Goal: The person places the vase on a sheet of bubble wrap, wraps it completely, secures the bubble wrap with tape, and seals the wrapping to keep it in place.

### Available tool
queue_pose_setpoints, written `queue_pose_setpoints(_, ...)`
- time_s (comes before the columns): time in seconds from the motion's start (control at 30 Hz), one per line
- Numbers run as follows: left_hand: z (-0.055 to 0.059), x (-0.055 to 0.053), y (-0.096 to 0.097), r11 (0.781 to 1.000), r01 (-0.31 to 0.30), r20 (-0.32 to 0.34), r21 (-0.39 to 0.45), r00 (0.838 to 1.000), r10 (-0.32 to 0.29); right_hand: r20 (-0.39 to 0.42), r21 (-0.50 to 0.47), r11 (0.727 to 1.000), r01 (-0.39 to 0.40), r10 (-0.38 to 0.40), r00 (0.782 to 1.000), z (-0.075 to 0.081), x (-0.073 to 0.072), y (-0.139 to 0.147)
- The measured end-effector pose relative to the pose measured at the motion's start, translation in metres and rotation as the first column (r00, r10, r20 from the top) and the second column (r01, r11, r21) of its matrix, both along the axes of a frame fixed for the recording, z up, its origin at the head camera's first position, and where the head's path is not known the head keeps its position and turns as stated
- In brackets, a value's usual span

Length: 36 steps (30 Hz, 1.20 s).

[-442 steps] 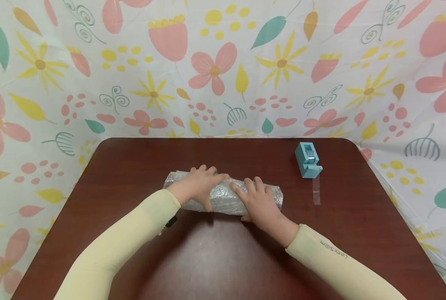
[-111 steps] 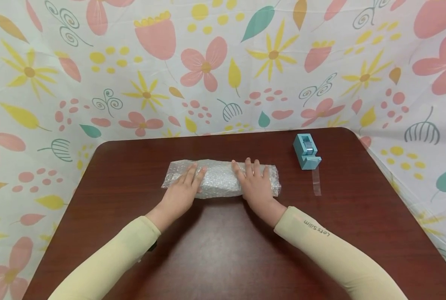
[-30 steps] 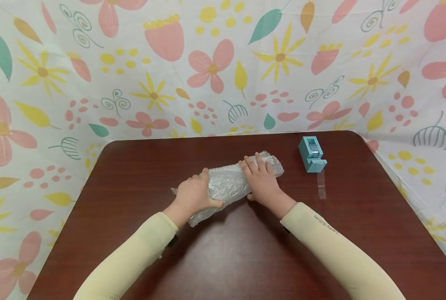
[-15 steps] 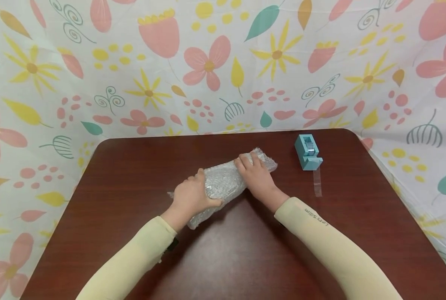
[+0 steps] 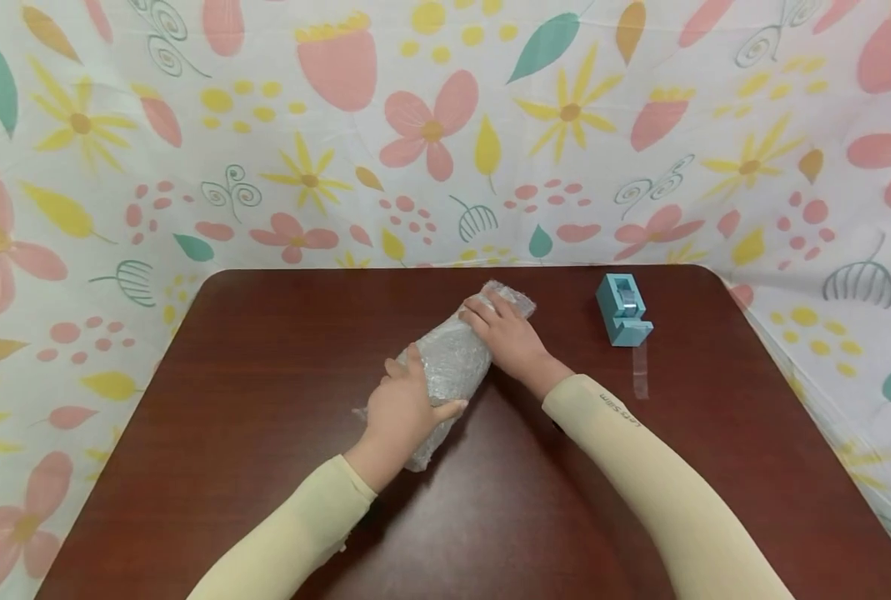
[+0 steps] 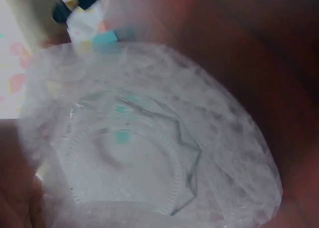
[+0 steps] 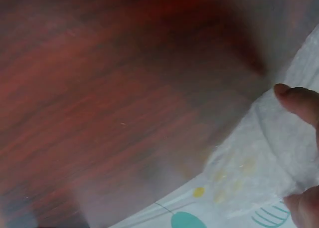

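Observation:
A bundle of bubble wrap [image 5: 456, 362] lies slanted on the table in the head view, its right end farther away and its left end nearer. My left hand [image 5: 400, 412] grips the near end, thumb on the front side and fingers over the back. Toward the far end my right hand [image 5: 511, 340] holds it with fingers curled over the top. Looking into one end, the left wrist view shows a clear round object [image 6: 124, 173] with a ridged edge inside the wrap. Fingers [image 7: 299, 103] of the right hand touch the wrap in the right wrist view.
A light blue tape dispenser [image 5: 619, 312] stands at the back right of the dark brown table [image 5: 280, 333]. From it a strip of clear tape [image 5: 641, 372] hangs toward the front. A flowered cloth [image 5: 430, 200] rises behind the table.
Earlier the bundle lay nearly crosswise under both hands. Held by both, it has turned so its right end points away and its left end comes nearer. The tape dispenser has stayed put.

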<state>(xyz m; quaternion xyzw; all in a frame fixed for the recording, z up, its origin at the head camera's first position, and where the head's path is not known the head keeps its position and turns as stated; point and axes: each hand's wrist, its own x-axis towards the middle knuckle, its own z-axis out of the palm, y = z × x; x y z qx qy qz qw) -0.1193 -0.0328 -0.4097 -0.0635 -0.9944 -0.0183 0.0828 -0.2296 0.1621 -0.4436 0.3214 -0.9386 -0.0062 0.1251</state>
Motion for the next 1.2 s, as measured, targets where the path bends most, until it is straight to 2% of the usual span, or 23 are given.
queue_pose_setpoints(0.07,0.0,0.006,0.0,1.0,0.017,-0.003,-0.012,1.0,-0.018,0.058,-0.009,1.0,-0.013,0.013,0.998,0.0,-0.006,-0.002)
queue_pose_setpoints(0.13,0.002,0.012,-0.002,0.998,0.058,0.016,0.017,0.998,-0.059,0.1,-0.019,0.999,-0.026,0.027,0.995,0.0,-0.012,-0.003)
queue_pose_setpoints(0.2,0.007,0.015,-0.009,0.987,0.117,0.096,0.113,0.987,-0.128,0.124,-0.035,0.998,-0.045,0.049,0.991,-0.001,-0.017,-0.004)
queue_pose_setpoints(0.23,0.011,0.016,-0.013,0.974,0.149,0.148,0.171,0.973,-0.175,0.127,-0.043,0.998,-0.052,0.057,0.99,-0.002,-0.018,-0.003)
queue_pose_setpoints(0.3,0.02,0.014,-0.024,0.931,0.203,0.229,0.305,0.933,-0.278,0.124,-0.063,0.996,-0.066,0.074,0.989,-0.003,-0.02,0.001)
queue_pose_setpoints(0.37,0.029,0.006,-0.037,0.884,0.237,0.272,0.404,0.891,-0.363,0.117,-0.084,0.994,-0.076,0.086,0.989,-0.005,-0.02,0.006)
queue_pose_setpoints(0.4,0.033,-0.001,-0.043,0.86,0.271,0.262,0.433,0.875,-0.407,0.109,-0.093,0.993,-0.079,0.089,0.99,-0.007,-0.02,0.009)
queue_pose_setpoints(0.43,0.036,-0.009,-0.048,0.842,0.303,0.245,0.446,0.864,-0.44,0.099,-0.102,0.991,-0.082,0.092,0.991,-0.008,-0.02,0.011)
queue_pose_setpoints(0.5,0.034,-0.028,-0.055,0.799,0.388,0.161,0.46,0.848,-0.505,0.073,-0.115,0.99,-0.085,0.094,0.993,-0.01,-0.02,0.015)
queue_pose_setpoints(0.53,0.031,-0.037,-0.056,0.775,0.427,0.117,0.465,0.838,-0.532,0.063,-0.121,0.989,-0.09,0.098,0.993,-0.012,-0.021,0.016)
queue_pose_setpoints(0.6,0.017,-0.053,-0.055,0.717,0.512,0.013,0.473,0.809,-0.587,0.045,-0.133,0.985,-0.106,0.113,0.993,-0.015,-0.021,0.017)
queue_pose_setpoints(0.63,0.008,-0.057,-0.053,0.691,0.538,-0.035,0.483,0.801,-0.598,0.039,-0.141,0.983,-0.115,0.122,0.992,-0.017,-0.021,0.017)
queue_pose_setpoints(0.7,-0.014,-0.06,-0.047,0.633,0.616,-0.179,0.469,0.768,-0.615,0.028,-0.151,0.98,-0.13,0.136,0.99,-0.022,-0.021,0.016)
queue_pose_setpoints(0.73,-0.023,-0.058,-0.044,0.612,0.643,-0.237,0.461,0.753,-0.614,0.024,-0.153,0.978,-0.138,0.144,0.989,-0.024,-0.021,0.016)
queue_pose_setpoints(0.8,-0.038,-0.054,-0.038,0.588,0.691,-0.339,0.419,0.721,-0.605,0.008,-0.154,0.976,-0.153,0.156,0.988,-0.027,-0.022,0.015)
queue_pose_setpoints(0.83,-0.042,-0.052,-0.035,0.58,0.716,-0.383,0.389,0.698,-0.605,0.003,-0.154,0.975,-0.16,0.162,0.987,-0.027,-0.022,0.014)
queue_pose_setpoints(0.87,-0.045,-0.051,-0.032,0.573,0.744,-0.417,0.344,0.668,-0.616,-0.007,-0.145,0.975,-0.167,0.168,0.986,-0.026,-0.024,0.014)
queue_pose_setpoints(0.97,-0.042,-0.049,-0.025,0.555,0.808,-0.438,0.198,0.58,-0.687,-0.009,-0.125,0.974,-0.19,0.19,0.982,-0.022,-0.028,0.014)
queue_pose_setpoints(1.03,-0.038,-0.05,-0.02,0.538,0.841,-0.437,0.055,0.504,-0.745,-0.001,-0.117,0.973,-0.2,0.201,0.98,-0.02,-0.029,0.014)
queue_pose_setpoints(1.1,-0.033,-0.05,-0.016,0.511,0.857,-0.418,-0.065,0.441,-0.794,0.011,-0.126,0.97,-0.21,0.213,0.977,-0.019,-0.029,0.015)
queue_pose_setpoints(1.13,-0.031,-0.051,-0.014,0.495,0.861,-0.403,-0.114,0.415,-0.816,0.015,-0.132,0.967,-0.216,0.22,0.975,-0.019,-0.029,0.015)
queue_pose_setpoints(1.2,-0.027,-0.052,-0.011,0.462,0.869,-0.369,-0.177,0.377,-0.85,0.01,-0.146,0.963,-0.228,0.232,0.973,-0.019,-0.028,0.015)
